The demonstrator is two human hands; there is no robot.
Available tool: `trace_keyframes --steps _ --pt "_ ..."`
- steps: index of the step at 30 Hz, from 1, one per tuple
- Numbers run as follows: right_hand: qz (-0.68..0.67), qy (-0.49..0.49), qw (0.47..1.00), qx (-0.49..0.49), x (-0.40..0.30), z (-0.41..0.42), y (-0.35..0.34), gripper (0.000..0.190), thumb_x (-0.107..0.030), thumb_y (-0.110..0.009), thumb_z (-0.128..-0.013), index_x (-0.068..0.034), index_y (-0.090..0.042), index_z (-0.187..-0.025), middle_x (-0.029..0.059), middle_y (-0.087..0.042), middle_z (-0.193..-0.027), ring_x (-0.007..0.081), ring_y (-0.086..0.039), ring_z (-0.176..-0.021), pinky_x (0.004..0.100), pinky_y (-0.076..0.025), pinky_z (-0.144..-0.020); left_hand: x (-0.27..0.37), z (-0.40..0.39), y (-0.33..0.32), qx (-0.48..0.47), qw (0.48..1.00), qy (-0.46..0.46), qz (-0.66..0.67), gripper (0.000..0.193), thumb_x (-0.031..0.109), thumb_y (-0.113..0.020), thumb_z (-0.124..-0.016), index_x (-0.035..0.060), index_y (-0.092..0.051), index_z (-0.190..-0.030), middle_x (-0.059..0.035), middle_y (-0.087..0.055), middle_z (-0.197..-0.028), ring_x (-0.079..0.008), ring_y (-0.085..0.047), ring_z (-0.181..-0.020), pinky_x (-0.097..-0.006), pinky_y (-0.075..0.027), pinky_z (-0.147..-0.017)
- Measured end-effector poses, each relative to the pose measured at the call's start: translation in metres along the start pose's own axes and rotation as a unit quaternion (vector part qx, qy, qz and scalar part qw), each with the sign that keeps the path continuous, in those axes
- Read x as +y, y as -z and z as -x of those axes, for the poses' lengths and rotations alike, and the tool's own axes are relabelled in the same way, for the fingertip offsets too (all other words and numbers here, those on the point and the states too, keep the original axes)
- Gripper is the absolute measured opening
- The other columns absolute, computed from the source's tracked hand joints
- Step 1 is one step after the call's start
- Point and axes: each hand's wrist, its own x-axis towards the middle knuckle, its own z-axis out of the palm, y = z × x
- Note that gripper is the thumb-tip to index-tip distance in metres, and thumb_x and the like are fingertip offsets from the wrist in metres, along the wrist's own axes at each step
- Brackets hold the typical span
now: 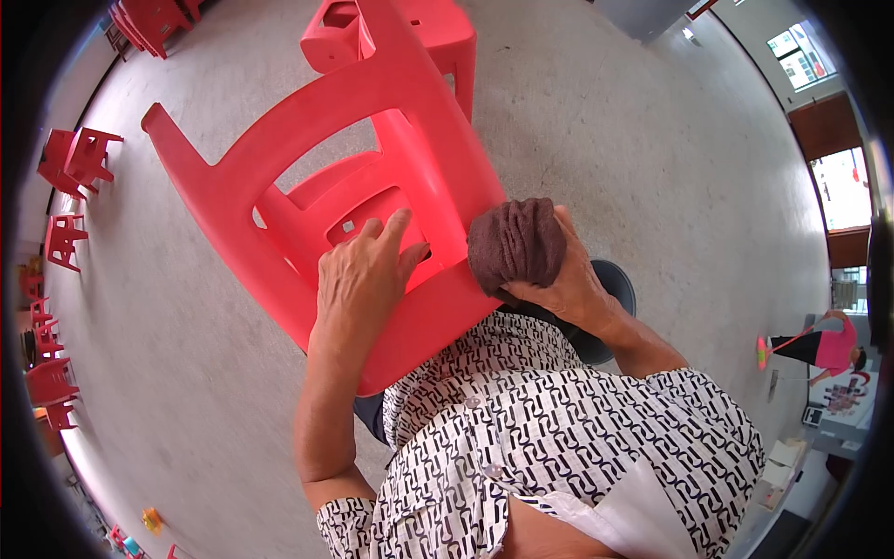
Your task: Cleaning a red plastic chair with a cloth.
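A red plastic stool (391, 84) is tilted in front of me, its legs pointing away and its near end close to my waist. My left hand (367, 262) hovers over the arched side opening with fingers apart and nothing in them; whether it touches the plastic I cannot tell. A bunched dark brown cloth (518, 244) is gripped in my right hand (576, 279), against the stool's right edge. Part of that hand is hidden by the cloth. Just beyond the tilted stool stands another red plastic stool (447, 42).
A dark bucket (618, 293) stands on the floor by my right forearm, partly hidden. Red stools (91, 157) line the left wall, and a stack of them (150, 24) is at upper left. At far right a person (834, 346) holds a long-handled floor-cleaning tool (763, 353).
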Motion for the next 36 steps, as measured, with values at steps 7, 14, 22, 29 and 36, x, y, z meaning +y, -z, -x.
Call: trace_keyframes --steps 7,14,22,29,36 --pt "-0.285 -0.043 0.955 0.069 0.032 -0.006 -0.019 0.081 -0.017 -0.088 -0.075 0.007 -0.043 -0.138 0.0216 -0.053 -0.136 0.0328 -0.058 -0.120 0.0439 -0.045 -0.105 -0.001 -0.004 0.002 -0.011 1.000 -0.021 -0.002 0.037 0.029 -0.071 -0.091 0.0067 -0.060 -0.118 -0.0131 -0.062 -0.082 -0.0325 -0.066 -0.069 -0.0454 -0.049 -0.057" --pt "-0.131 0.126 0.978 0.103 0.038 0.017 -0.017 0.098 -0.018 -0.090 -0.075 0.007 -0.030 -0.149 0.0193 -0.061 -0.128 0.0287 -0.062 -0.119 0.0392 -0.045 -0.107 0.001 -0.005 -0.001 -0.018 0.999 -0.027 0.010 0.036 0.029 -0.070 -0.092 0.0060 -0.060 -0.117 -0.0130 -0.062 -0.082 -0.0330 -0.066 -0.069 -0.0456 -0.049 -0.057" --pt "-0.473 -0.055 0.876 0.083 0.044 -0.006 -0.019 0.051 -0.004 -0.082 -0.074 0.001 -0.055 -0.117 0.0089 -0.058 -0.099 0.0234 -0.057 -0.092 0.0355 -0.048 -0.090 0.005 -0.007 -0.001 -0.018 0.999 -0.028 0.012 0.036 0.029 -0.070 -0.091 0.0067 -0.061 -0.119 -0.0129 -0.063 -0.083 -0.0327 -0.066 -0.070 -0.0457 -0.049 -0.059" --pt "-0.415 -0.051 0.904 0.090 0.037 0.005 -0.018 0.056 -0.003 -0.084 -0.069 0.000 -0.055 -0.116 0.0103 -0.058 -0.107 0.0246 -0.058 -0.103 0.0370 -0.046 -0.097 0.009 -0.008 0.003 -0.059 0.998 0.028 0.018 0.035 0.018 -0.071 -0.087 0.0071 -0.063 -0.119 -0.0150 -0.069 -0.104 -0.0379 -0.068 -0.092 -0.0490 -0.051 -0.074" --pt "-0.442 -0.073 0.893 0.043 0.034 -0.003 -0.015 0.059 -0.003 -0.085 -0.066 -0.001 -0.053 -0.116 0.0105 -0.057 -0.106 0.0243 -0.057 -0.104 0.0372 -0.045 -0.097 0.009 -0.008 0.004 -0.059 0.998 0.023 0.022 0.035 0.019 -0.070 -0.089 0.0068 -0.062 -0.120 -0.0154 -0.069 -0.107 -0.0383 -0.068 -0.093 -0.0493 -0.051 -0.075"
